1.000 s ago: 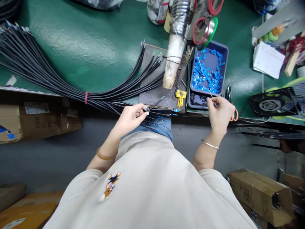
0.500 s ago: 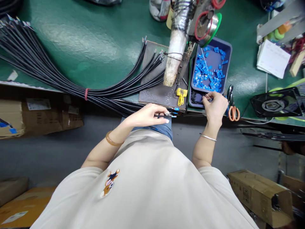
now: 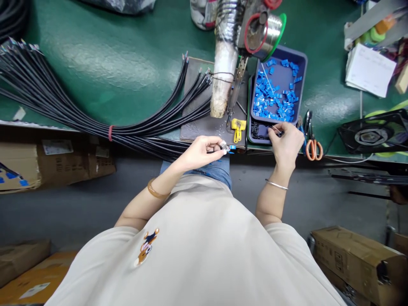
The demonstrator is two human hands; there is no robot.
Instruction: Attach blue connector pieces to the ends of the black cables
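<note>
My left hand point(image 3: 207, 149) is closed in a pinch at the bench's front edge. Its fingertips hold a cable end, and a small blue connector point(image 3: 233, 147) sticks out past them; the fingers hide most of the join. My right hand point(image 3: 287, 139) is closed over the front of the dark lower tray point(image 3: 259, 135), thumb and forefinger pinching a thin silvery solder wire point(image 3: 276, 128). The solder spool point(image 3: 270, 36) hangs above the blue connectors point(image 3: 274, 95) in the grey-blue tray point(image 3: 302, 68).
A bundle of black cables point(image 3: 79, 114) tied with a red band point(image 3: 110, 133) lies along the left. Near my hands are a yellow clip point(image 3: 237, 129), a whitish duct point(image 3: 219, 80) and orange-handled scissors point(image 3: 314, 149). A black fan point(image 3: 371, 134) stands at right.
The black cable end that stuck out beyond my left fingers has drawn back, and the blue connector now shows at the fingertips. My right hand stays by the tray with the solder wire.
</note>
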